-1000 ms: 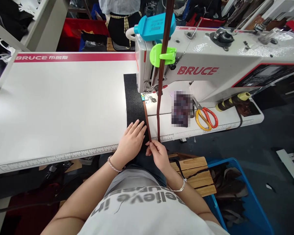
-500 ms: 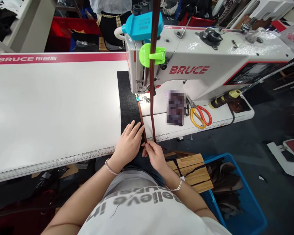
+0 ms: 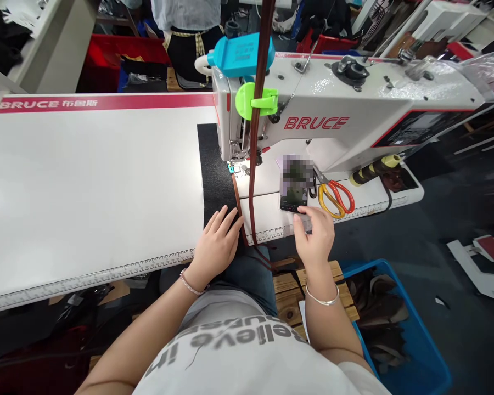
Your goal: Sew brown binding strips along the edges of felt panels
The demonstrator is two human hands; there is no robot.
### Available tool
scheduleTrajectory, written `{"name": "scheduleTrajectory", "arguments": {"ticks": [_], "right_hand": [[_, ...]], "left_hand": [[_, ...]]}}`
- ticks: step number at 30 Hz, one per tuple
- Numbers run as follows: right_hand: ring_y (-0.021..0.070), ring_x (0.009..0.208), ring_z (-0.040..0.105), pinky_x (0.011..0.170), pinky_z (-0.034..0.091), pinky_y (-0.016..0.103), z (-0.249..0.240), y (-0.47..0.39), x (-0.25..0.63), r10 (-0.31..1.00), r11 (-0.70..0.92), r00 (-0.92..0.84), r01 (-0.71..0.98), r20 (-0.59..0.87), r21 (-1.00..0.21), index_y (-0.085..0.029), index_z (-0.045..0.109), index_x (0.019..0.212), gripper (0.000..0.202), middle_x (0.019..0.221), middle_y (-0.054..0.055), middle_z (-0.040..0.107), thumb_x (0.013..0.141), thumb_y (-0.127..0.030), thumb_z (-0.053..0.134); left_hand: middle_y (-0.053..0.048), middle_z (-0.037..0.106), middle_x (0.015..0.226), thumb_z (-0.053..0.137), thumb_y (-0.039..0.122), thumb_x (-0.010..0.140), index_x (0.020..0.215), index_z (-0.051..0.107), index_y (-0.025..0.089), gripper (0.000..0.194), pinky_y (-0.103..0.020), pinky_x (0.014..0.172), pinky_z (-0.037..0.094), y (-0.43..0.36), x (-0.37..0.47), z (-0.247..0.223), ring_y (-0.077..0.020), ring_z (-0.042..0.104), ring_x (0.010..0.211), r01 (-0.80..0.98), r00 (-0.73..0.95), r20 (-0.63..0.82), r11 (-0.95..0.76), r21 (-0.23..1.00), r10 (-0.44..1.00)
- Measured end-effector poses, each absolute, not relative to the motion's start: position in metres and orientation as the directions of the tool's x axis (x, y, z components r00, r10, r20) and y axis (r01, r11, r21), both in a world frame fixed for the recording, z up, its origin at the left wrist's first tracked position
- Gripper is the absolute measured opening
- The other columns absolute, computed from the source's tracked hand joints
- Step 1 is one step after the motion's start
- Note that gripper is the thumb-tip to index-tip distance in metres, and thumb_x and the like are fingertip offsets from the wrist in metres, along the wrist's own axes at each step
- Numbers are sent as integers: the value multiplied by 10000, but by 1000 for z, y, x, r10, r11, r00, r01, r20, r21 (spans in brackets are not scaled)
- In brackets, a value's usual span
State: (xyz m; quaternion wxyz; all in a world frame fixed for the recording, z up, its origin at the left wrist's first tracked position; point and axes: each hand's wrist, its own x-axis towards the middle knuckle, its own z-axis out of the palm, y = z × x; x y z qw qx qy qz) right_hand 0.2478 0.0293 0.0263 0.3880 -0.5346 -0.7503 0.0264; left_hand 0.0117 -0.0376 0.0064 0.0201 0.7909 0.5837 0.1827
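Observation:
My left hand (image 3: 219, 241) lies flat with fingers stretched out on a strip of black fabric (image 3: 214, 181) on the sewing machine table. Along the fabric's right edge runs a brown binding strip (image 3: 237, 202), which leads up under the needle area of the white sewing machine (image 3: 321, 104). Another length of brown strip (image 3: 253, 164) hangs from above, past a green clip, and loops below the table edge. At the lower edge of a phone (image 3: 294, 186), my right hand (image 3: 315, 233) has its fingertips at the screen, fingers apart, holding nothing.
Right of the phone lie scissors (image 3: 337, 197) with orange and yellow handles and a dark roll with yellow ends (image 3: 374, 170). A blue bin (image 3: 415, 329) of dark pieces stands on the floor at right, beside a wooden stool (image 3: 288, 307). A person (image 3: 187, 33) is beyond the table.
My right hand has let go of the brown strip and moved right to the phone, whose screen picture differs. The strip now hangs loose below the table edge. My left hand stays on the fabric.

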Motion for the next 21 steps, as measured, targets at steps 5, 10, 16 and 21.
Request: {"name": "scheduleTrajectory", "arguments": {"ticks": [5,10,16,21], "right_hand": [[359,1320,399,1045,335,593,13,55,253,877,329,-143,874,459,-356,-173,558,1225,406,1218,154,626,918,-433,504],[358,1335,389,1044,356,594,9,48,250,807,330,-28,850,590,-410,-168,514,1265,413,1272,175,580,920,-393,502],[224,841,645,786,538,397,4,9,231,750,498,9,651,661,-573,-189,613,1019,160,875,91,681,884,-182,527],[208,821,656,766,548,369,2,-34,204,859,497,-130,441,495,-747,-213,616,991,197,857,74,692,878,-113,491]], "left_hand": [[-115,454,1445,415,191,936,1363,496,139,438,-501,1162,301,-38,13,3,-292,286,1417,921,241,290,-313,234,926],[-113,463,1439,420,194,933,1352,508,135,432,-497,1159,308,-38,13,3,-291,303,1409,923,238,309,-313,223,921],[-107,472,1432,420,194,934,1343,515,133,424,-487,1156,310,-38,13,5,-292,326,1395,928,231,306,-304,218,924],[-105,467,1436,421,195,934,1344,512,135,424,-485,1157,306,-38,14,4,-291,323,1397,926,231,304,-305,223,924]]}}
